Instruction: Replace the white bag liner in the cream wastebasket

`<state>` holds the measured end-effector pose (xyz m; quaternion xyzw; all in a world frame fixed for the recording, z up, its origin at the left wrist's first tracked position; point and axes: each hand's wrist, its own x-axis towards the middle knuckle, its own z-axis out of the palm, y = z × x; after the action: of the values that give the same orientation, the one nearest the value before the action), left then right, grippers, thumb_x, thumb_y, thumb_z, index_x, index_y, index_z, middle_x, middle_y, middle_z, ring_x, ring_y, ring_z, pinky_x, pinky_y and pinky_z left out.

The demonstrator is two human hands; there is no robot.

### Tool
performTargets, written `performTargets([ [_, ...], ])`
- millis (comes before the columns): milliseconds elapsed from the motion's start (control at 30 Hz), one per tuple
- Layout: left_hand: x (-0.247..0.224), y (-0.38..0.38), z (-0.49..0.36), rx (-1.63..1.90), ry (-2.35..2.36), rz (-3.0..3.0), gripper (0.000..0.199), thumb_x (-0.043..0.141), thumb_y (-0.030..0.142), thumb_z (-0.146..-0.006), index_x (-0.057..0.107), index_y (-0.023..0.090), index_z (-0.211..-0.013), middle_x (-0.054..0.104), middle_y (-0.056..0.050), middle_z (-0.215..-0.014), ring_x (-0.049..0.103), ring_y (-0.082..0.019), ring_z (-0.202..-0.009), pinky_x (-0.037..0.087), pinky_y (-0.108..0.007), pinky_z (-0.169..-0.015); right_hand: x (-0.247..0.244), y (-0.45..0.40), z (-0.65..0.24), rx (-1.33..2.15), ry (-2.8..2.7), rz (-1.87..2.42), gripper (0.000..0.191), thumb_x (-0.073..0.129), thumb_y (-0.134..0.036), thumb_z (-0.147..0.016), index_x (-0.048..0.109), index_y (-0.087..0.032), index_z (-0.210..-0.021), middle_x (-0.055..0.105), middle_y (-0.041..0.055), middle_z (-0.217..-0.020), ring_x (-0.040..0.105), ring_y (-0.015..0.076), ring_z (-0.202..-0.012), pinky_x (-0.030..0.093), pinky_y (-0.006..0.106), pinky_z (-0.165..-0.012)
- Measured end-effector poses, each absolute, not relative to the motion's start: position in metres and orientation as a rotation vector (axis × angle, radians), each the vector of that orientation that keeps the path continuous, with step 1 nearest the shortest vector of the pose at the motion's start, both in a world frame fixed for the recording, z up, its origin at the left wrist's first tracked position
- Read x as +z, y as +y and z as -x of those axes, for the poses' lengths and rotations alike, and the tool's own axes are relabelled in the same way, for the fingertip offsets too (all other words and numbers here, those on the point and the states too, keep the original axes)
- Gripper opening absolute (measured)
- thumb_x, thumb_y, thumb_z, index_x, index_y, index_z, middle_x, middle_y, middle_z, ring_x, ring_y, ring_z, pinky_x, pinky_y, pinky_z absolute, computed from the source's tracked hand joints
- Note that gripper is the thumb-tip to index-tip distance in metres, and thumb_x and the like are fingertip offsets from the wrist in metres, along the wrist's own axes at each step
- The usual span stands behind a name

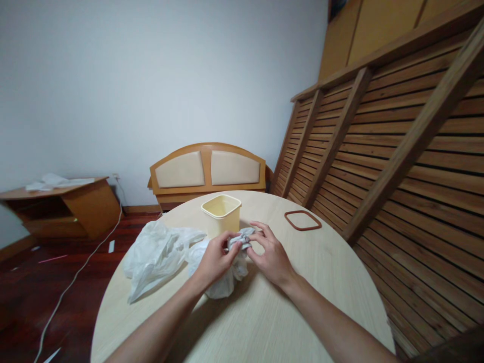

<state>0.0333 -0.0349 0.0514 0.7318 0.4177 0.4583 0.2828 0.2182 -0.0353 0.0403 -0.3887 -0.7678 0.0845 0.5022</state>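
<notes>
My left hand (220, 253) pinches the gathered top of a white plastic bag (221, 285) in front of me. Fingers of my right hand (270, 252) close on the same twisted, greyish part from the right. The lower part of the bag hangs beneath my hands, partly hidden by my left hand and forearm. Just behind my hands stands an open, pale yellow square bin (227, 222), upright. To the left, a second crumpled white plastic bag (155, 257) lies on the table.
A brown rounded-square ring (302, 221) lies on the right of the round table (321, 297). Wooden slatted panels (340, 146) lean at the right. Behind stand a headboard (207, 169) and, at left, a low cabinet (91, 206); a white cable (81, 269) crosses the floor.
</notes>
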Motion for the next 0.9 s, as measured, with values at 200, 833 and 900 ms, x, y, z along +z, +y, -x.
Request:
performTargets([
  [200, 0.042, -0.026, -0.031, 1.390, 1.144, -1.841, 0.018, 0.060, 0.027, -0.081, 0.061, 0.018, -0.096, 0.067, -0.001, -0.083, 0.062, -0.016, -0.071, 0.046, -0.026, -0.066, 0.041, -0.035, -0.217, 0.149, -1.826, 0.887, 0.013, 0.061, -0.014, -0.085, 0.068, -0.023, -0.092, 0.063, 0.0070, -0.109, 0.066, 0.0220, -0.105, 0.052, 0.036, -0.094],
  [833, 0.040, -0.026, -0.033, 1.304, 1.176, -1.953, 0.011, 0.055, 0.025, -0.080, 0.048, 0.021, -0.087, 0.052, 0.004, -0.075, 0.049, -0.015, -0.067, 0.037, -0.025, -0.063, 0.043, -0.034, -0.219, 0.622, -1.944, 0.986, 0.015, 0.061, -0.012, -0.080, 0.067, -0.021, -0.090, 0.070, 0.0006, -0.084, 0.064, 0.0176, -0.079, 0.046, 0.030, -0.076],
  [900, 0.039, -0.025, -0.033, 1.299, 1.188, -1.959, 0.011, 0.055, 0.026, -0.081, 0.048, 0.022, -0.087, 0.053, 0.004, -0.075, 0.049, -0.015, -0.068, 0.037, -0.026, -0.064, 0.040, -0.032, -0.218, 0.729, -1.869, 0.962, 0.012, 0.059, -0.014, -0.082, 0.065, -0.020, -0.091, 0.070, 0.0014, -0.086, 0.065, 0.0179, -0.081, 0.047, 0.030, -0.077],
])
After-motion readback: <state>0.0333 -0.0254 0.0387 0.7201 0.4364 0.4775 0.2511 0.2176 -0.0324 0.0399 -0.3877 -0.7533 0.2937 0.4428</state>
